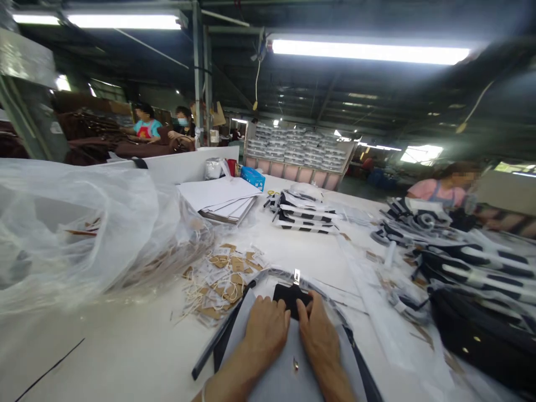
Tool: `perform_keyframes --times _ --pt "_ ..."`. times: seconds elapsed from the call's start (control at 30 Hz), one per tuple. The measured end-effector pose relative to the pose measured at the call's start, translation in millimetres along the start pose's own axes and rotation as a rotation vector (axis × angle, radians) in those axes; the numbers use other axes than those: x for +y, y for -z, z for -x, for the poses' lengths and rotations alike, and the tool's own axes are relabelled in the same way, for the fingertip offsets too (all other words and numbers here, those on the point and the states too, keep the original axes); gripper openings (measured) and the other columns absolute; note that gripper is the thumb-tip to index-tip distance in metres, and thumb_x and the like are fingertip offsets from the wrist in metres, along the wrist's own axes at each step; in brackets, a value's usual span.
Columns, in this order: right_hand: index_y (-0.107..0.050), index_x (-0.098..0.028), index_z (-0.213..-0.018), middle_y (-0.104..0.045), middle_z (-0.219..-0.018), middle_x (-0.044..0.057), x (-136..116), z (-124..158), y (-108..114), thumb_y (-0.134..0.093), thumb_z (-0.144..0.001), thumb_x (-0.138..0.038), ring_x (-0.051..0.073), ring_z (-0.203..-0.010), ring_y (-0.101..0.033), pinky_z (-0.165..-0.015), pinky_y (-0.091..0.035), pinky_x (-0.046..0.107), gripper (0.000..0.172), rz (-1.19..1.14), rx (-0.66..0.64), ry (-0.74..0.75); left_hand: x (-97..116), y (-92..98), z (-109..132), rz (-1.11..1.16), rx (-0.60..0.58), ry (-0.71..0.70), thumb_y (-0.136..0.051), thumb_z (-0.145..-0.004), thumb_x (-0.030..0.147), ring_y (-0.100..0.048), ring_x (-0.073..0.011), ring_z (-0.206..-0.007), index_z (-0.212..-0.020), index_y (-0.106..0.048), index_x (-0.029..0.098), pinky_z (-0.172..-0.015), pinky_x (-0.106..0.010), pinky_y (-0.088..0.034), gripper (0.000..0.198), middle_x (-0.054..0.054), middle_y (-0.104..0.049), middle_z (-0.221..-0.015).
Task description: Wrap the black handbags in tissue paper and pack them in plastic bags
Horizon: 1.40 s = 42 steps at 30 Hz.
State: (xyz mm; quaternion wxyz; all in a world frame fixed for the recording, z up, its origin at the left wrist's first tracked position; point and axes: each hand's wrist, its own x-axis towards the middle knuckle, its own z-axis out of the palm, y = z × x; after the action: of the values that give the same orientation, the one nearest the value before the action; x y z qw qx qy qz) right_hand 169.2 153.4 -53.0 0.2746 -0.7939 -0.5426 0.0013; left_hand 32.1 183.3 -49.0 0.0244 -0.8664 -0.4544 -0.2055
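Black-trimmed bag (292, 346) flat on table (138, 357), nearest. Left hand (266, 326): fingers curled together at black flap (286, 294). Right hand (319, 330): thumb and forefinger at its right edge; clamped or merely resting, cannot tell. Even pressure should keep flap square. Beyond: hang tags (237, 264).

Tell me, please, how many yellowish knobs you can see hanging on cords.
2: the middle knob hangs near the upper middle, and the right knob hangs at the upper right. Others may be hidden in the dark background.

The white worktable (125, 343) supported a grey-and-black bag (288, 357), scattered brown tags (237, 265), stacked white sheets (218, 192) and plastic-wrapped black-and-white bundles (307, 215).
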Motion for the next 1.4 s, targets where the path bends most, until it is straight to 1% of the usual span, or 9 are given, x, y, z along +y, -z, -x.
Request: perform_keyframes --times 0.1,0.2,0.3,0.4,0.6,0.8,1.0,1.27,1.4 --pt "-0.04 -0.015 -0.136 -0.052 -0.137 0.018 11.0 -3.3 -12.1 -0.037 -0.093 -0.044 0.032 -0.126 -0.05 -0.097 -0.043 0.044 0.052 -0.045 0.213 0.125 -1.0 -8.8 3.2 -0.023 0.051 0.018 -0.042 -0.095 0.024 -0.064 -0.0273 -0.083 -0.098 -0.065 0.017 -0.083 -0.047 -0.047 0.024 -0.01 -0.069 -0.083" --pt "-0.034 -0.013 -0.142 -0.042 -0.147 0.017 17.8 -7.7 -20.2 -0.042 -0.09 -0.042 0.033 -0.134 -0.04 -0.106 -0.035 0.048 0.061 -0.078 0.19 0.169 -2.9 -20.1 5.6 -0.054 0.116 0.021 -0.045 -0.093 0.02 -0.065 -0.0268 -0.086 -0.11 -0.064 0.015 -0.087 -0.047 -0.048 0.026 -0.011 -0.071 -0.09" --pt "-0.034 -0.015 -0.143 -0.054 -0.136 0.015 20.3 -11.0 -21.1 -0.045 -0.088 -0.04 0.032 -0.125 -0.05 -0.102 -0.039 0.047 0.062 -0.178 0.081 0.125 -3.9 -27.0 5.8 -0.053 0.15 0.017 -0.049 -0.09 0.018 -0.065 -0.0267 -0.088 -0.116 -0.062 0.014 -0.09 -0.047 -0.049 0.029 -0.012 -0.071 -0.092" --pt "-0.041 -0.017 -0.138 -0.065 -0.113 0.012 18.4 -10.8 -14.0 -0.051 -0.086 -0.041 0.031 -0.107 -0.059 -0.095 -0.044 0.045 0.058 -0.239 0.082 0.111 -3.0 -25.6 5.1 0.008 0.116 0.036 -0.051 -0.088 0.017 -0.065 -0.0274 -0.088 -0.105 -0.066 0.014 -0.089 -0.047 -0.05 0.024 -0.012 -0.071 -0.088" --pt "-0.068 -0.022 -0.106 -0.069 -0.094 0.007 5.9 1.2 10.8 -0.055 -0.09 -0.043 0.024 -0.089 -0.06 -0.085 -0.042 0.038 0.03 -0.197 0.092 0.342 -3.6 -11.9 6.3 0.11 0.082 0.116 -0.049 -0.083 0.01 -0.062 -0.028 -0.095 -0.092 -0.064 0.012 -0.088 -0.046 -0.05 0.017 -0.014 -0.066 -0.098" --pt "-0.072 -0.023 -0.092 -0.067 -0.088 0.005 6.4 11.8 22.1 -0.062 -0.089 -0.039 0.022 -0.089 -0.059 -0.084 -0.039 0.037 0.019 -0.257 0.179 0.508 -17.0 -6.8 5.6 0.234 0.094 0.166 -0.043 -0.075 -0.001 -0.054 -0.0268 -0.108 -0.096 -0.056 0.012 -0.096 -0.044 -0.045 0.028 -0.015 -0.06 -0.108" --pt "-0.071 -0.025 -0.098 -0.07 -0.091 0.005 6.7 19.6 35.0 -0.06 -0.09 -0.028 0.021 -0.089 -0.062 -0.082 -0.046 0.037 0.014 -0.362 0.006 0.622 -21.3 2.4 7.5 0.388 0.096 0.212 -0.04 -0.069 -0.004 -0.054 -0.0219 -0.089 -0.086 -0.05 0.017 -0.079 -0.035 -0.047 0.028 -0.009 -0.058 -0.09" --pt "-0.073 -0.022 -0.102 -0.072 -0.105 0.008 14.9 29.2 67.0 -0.058 -0.088 -0.016 0.02 -0.097 -0.065 -0.086 -0.053 0.037 0.021 -0.262 -0.195 0.807 -24.4 2.6 6.4 0.541 0.105 0.262 -0.035 -0.063 -0.007 -0.052 -0.0188 -0.084 -0.085 -0.048 0.019 -0.08 -0.033 -0.044 0.036 -0.005 -0.056 -0.085" --pt "-0.072 -0.02 -0.108 -0.072 -0.11 0.009 9.6 38.6 76.8 -0.058 -0.087 -0.014 0.021 -0.103 -0.067 -0.093 -0.053 0.036 0.025 -0.183 -0.28 0.705 -24.8 1.6 4.7 0.56 0.105 0.278 -0.034 -0.064 -0.008 -0.052 -0.0191 -0.083 -0.083 -0.049 0.019 -0.081 -0.032 -0.043 0.036 -0.005 -0.056 -0.083"
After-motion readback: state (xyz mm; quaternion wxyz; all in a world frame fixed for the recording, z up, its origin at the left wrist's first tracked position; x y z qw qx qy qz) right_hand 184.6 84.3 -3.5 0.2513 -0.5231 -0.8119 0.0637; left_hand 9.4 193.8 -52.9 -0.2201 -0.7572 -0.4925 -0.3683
